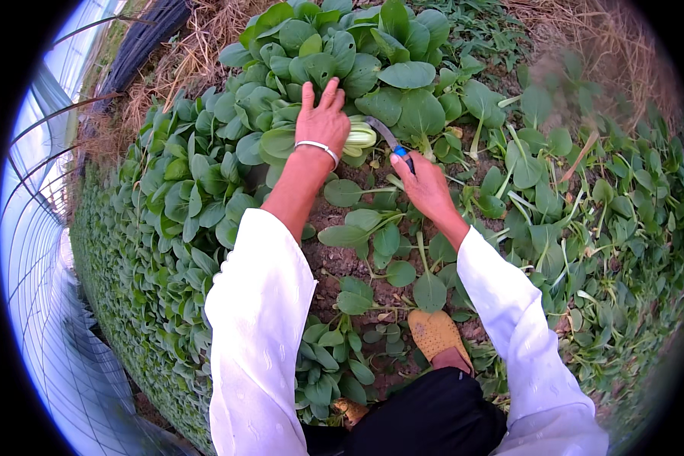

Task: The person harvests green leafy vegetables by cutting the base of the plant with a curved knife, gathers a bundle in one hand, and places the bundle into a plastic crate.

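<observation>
My left hand (324, 118) reaches forward over a leafy bok choy clump, its visible fingers spread and stretched out on the leaves. Beside that hand, a bok choy (359, 138) leans over with its pale green stalks toward the right; the hand covers part of it. My right hand (425, 186) is closed round the blue and black handle of a sickle (382, 131). The sickle's curved metal blade points up and left, its tip close to the pale stalks. Whether blade and stalks touch, I cannot tell.
Dense bok choy plants (190, 190) grow along the left. Loose cut leaves (528, 175) litter the right side. Brown soil (342, 262) shows between my arms, near my foot in a yellow slipper (435, 334). Dry straw (213, 38) lies beyond, and plastic greenhouse sheeting (34, 251) curves along the left.
</observation>
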A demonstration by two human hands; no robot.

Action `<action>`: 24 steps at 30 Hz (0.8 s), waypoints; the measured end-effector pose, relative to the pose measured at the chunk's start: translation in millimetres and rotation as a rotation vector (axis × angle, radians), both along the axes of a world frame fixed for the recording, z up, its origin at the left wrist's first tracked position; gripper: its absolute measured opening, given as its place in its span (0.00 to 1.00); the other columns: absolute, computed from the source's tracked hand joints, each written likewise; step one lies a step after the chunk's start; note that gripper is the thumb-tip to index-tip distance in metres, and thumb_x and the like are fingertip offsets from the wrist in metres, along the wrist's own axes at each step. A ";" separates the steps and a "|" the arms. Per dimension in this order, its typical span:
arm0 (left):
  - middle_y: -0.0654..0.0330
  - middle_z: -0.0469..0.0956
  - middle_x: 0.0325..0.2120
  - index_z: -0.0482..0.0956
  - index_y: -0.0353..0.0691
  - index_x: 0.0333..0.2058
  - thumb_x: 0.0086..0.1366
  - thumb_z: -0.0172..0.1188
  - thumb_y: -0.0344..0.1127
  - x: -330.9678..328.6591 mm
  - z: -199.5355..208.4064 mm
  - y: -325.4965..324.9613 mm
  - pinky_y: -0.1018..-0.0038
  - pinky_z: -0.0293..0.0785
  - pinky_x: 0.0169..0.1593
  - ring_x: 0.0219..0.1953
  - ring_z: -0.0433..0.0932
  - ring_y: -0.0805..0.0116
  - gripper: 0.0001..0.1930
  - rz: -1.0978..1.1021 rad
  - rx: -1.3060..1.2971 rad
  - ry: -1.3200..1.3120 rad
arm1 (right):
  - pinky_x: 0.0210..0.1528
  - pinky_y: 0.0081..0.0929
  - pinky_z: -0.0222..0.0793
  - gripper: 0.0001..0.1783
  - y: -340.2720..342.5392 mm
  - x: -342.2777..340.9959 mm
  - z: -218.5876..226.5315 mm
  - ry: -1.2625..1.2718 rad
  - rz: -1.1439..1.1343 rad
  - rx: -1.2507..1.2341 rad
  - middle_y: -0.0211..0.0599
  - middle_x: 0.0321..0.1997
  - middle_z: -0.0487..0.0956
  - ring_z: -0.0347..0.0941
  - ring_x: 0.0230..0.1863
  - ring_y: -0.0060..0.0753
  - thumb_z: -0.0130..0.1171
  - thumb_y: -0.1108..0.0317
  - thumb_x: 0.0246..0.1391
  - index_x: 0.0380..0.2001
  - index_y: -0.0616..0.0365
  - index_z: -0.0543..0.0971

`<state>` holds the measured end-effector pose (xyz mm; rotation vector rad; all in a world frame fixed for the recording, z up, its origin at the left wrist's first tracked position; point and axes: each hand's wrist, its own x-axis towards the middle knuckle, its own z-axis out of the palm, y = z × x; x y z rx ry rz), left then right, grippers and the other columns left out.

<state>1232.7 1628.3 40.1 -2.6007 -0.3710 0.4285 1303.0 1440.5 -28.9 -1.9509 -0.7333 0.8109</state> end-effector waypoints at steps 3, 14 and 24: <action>0.55 0.67 0.60 0.82 0.38 0.36 0.49 0.60 0.28 -15.3 -18.0 22.1 0.47 0.49 0.66 0.69 0.53 0.59 0.13 0.106 0.009 -0.098 | 0.33 0.52 0.66 0.22 22.4 4.6 -11.5 -0.069 0.038 0.007 0.54 0.23 0.77 0.74 0.29 0.62 0.45 0.51 0.63 0.34 0.62 0.75; 0.63 0.73 0.49 0.78 0.41 0.39 0.43 0.63 0.27 -70.9 -40.9 36.4 0.62 0.62 0.49 0.52 0.70 0.67 0.19 0.185 -0.078 -0.190 | 0.40 0.49 0.70 0.23 88.6 11.0 -54.8 -0.307 0.092 0.029 0.55 0.36 0.79 0.75 0.37 0.60 0.45 0.51 0.64 0.44 0.63 0.73; 0.61 0.69 0.54 0.78 0.39 0.37 0.44 0.62 0.27 -61.2 -36.9 33.6 0.60 0.62 0.52 0.60 0.64 0.64 0.17 0.085 -0.028 -0.198 | 0.50 0.48 0.68 0.27 78.0 19.6 -78.1 -0.103 0.148 -0.084 0.56 0.46 0.77 0.73 0.47 0.61 0.44 0.47 0.61 0.45 0.63 0.74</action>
